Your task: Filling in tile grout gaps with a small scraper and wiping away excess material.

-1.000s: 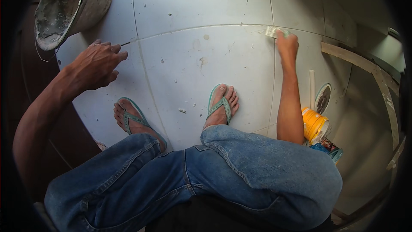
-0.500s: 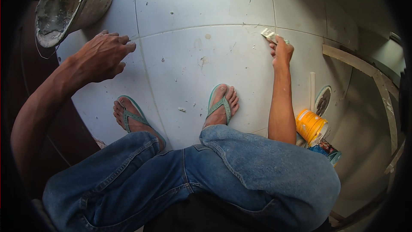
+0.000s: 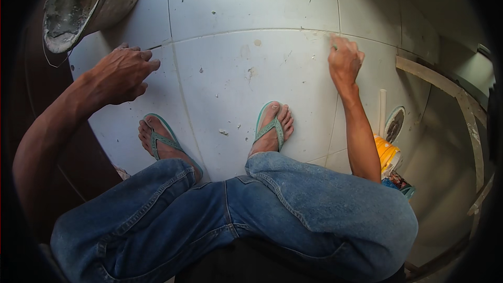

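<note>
Gripping: right hand (image 3: pixel 346 63), upper right of the frame, fingers seemingly closed on a greenish tool (image 3: pixel 335 47) at their left edge; mostly hidden, long axis unclear.
Joint (image 3: pixel 230 32): passes just above those fingers, running left to right across the upper frame.
Left hand (image 3: pixel 123 71): upper left, farther from the tool, loosely bent; palm hidden, contents cannot be told.
</note>
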A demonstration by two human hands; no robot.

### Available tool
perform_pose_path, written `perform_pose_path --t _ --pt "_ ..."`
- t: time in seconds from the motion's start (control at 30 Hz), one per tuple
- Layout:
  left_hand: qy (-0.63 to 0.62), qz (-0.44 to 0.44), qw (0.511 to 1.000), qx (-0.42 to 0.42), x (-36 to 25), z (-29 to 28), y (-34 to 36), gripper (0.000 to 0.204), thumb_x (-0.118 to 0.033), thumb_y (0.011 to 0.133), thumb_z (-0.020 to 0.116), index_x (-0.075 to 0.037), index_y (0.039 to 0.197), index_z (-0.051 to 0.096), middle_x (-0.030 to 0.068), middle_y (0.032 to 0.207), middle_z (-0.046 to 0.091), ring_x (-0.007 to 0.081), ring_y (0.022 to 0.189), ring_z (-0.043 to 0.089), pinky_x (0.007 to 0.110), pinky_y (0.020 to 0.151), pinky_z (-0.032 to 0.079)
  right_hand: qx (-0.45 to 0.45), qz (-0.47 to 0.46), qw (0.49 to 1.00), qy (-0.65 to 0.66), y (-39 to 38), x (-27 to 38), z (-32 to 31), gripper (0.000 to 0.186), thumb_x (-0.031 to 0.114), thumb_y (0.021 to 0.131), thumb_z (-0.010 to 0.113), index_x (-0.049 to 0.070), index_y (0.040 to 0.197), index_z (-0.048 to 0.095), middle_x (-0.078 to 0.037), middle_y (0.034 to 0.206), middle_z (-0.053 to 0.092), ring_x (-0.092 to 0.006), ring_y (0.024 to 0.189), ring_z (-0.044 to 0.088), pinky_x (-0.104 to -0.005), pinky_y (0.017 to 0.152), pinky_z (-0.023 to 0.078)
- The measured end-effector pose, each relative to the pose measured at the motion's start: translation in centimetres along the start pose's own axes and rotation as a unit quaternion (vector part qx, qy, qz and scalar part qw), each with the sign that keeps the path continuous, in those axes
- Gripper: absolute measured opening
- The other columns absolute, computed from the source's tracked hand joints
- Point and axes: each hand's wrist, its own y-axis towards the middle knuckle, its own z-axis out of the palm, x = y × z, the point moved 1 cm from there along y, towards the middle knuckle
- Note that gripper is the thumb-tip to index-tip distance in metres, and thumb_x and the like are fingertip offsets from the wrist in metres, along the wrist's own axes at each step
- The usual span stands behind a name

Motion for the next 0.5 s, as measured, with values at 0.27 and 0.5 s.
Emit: perform_pose_path --t 0.27,0.5 --pt "-0.005 0.008 1.0 -0.002 -0.4 -0.2 -0.1 0.044 -0.014 0.09 0.079 -0.002 0.13 0.067 0.0163 0.115 0.068 0.0353 0.116 0.068 0.054 0.114 0.049 0.036 -0.034 0.997 0.057 -0.6 3.5 0.6 0.027 0.017 0.099 0.063 0.013 0.121 0.078 -0.008 0.109 0.075 -0.0304 0.101 0.07 -0.0506 0.089 0.047" --pt "0.0 0.023 0.999 -0.022 -0.3 -0.2 0.3 0.034 -0.011 0.09 0.075 0.0 0.121 0.07 0.0176 0.11 0.071 0.0372 0.116 0.071 0.061 0.118 0.047 0.012 -0.002 1.0 -0.014 -0.8 2.7 2.8 0.027 0.012 0.099 0.058 0.011 0.118 0.078 -0.009 0.11 0.075 -0.0288 0.1 0.07 -0.052 0.089 0.048"
